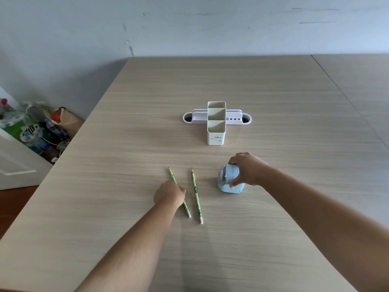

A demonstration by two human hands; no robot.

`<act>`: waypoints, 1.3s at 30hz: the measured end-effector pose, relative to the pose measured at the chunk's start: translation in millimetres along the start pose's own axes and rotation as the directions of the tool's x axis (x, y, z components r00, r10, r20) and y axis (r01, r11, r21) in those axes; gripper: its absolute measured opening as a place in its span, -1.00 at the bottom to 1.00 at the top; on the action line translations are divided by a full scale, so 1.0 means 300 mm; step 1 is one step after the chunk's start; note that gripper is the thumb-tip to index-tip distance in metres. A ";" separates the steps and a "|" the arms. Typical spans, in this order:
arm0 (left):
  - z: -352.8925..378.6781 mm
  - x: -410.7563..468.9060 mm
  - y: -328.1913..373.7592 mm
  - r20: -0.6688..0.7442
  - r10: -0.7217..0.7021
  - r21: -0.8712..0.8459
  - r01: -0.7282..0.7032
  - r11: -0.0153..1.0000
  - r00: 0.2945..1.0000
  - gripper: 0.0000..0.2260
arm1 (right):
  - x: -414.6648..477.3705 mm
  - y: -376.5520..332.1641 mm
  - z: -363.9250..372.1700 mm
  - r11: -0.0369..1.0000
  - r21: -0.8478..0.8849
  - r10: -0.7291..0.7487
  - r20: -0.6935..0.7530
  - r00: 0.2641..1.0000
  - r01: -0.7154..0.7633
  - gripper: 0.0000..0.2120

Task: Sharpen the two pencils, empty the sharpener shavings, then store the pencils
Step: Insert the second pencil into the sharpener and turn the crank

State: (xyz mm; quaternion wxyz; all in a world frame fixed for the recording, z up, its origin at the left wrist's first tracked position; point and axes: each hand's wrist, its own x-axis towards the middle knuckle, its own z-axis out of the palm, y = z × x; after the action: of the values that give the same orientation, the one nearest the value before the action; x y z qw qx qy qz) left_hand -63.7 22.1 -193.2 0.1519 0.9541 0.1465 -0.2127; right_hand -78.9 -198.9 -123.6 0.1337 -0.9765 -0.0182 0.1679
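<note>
Left pencil (pixel 173 177) under left hand (pixel 169 193); right hand (pixel 248 169) grips sharpener (pixel 228 179).

a pale wood-grain table (pixel 242 81) is seen filling most of the frame, its far edge set against the wall in the upper part. a seam is visible running down its upper right. at the centre of the frame, a white desk organiser (pixel 216 121) is stood on the table, with tall open compartments crossed by a low tray. in the lower centre, two green pencils are laid flat: the left pencil (pixel 173 175) and, just beside it and apart, the right pencil (pixel 196 192), both with tips pointed toward the top of the frame. to their right, a light blue sharpener (pixel 228 180) is stood on the table.
</note>
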 end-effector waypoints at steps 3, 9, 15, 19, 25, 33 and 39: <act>0.021 -0.016 -0.011 0.030 0.031 0.060 -0.032 0.998 0.999 -0.74 | 0.003 0.003 0.005 1.000 0.010 0.010 0.002 1.000 -0.010 -0.34; -0.018 -0.017 -0.033 -0.114 0.204 -0.124 -0.217 0.968 0.972 -0.88 | 0.001 -0.001 0.000 1.000 0.005 0.014 0.000 1.000 -0.014 -0.32; -0.114 0.023 -0.065 -0.187 0.463 -0.221 -0.496 0.839 0.866 -0.92 | -0.011 -0.009 -0.007 1.000 0.001 0.018 0.004 1.000 -0.018 -0.34; -0.132 0.041 -0.078 -0.156 0.459 -0.026 -0.468 0.883 0.875 -0.90 | -0.013 -0.013 -0.008 1.000 -0.010 0.019 0.014 1.000 -0.019 -0.34; -0.122 0.048 -0.046 -0.124 0.500 0.015 -0.503 0.864 0.857 -0.89 | -0.009 -0.011 -0.006 1.000 -0.018 0.018 0.018 1.000 -0.017 -0.33; -0.115 0.057 0.004 -0.019 0.586 -0.137 -0.583 0.801 0.810 -0.87 | -0.001 -0.005 -0.002 0.999 -0.032 0.001 0.022 1.000 0.000 -0.34; -0.122 0.056 0.037 0.017 0.587 -0.193 -0.573 0.796 0.809 -0.85 | -0.008 0.003 0.009 0.999 -0.006 -0.035 -0.008 0.999 0.034 -0.36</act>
State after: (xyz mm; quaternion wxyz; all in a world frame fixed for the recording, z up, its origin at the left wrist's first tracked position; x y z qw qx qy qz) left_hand -32.1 28.4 -166.5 0.3001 0.9266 -0.1403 -0.1781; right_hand -82.1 -199.3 -125.4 0.1338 -0.9771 -0.0350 0.1614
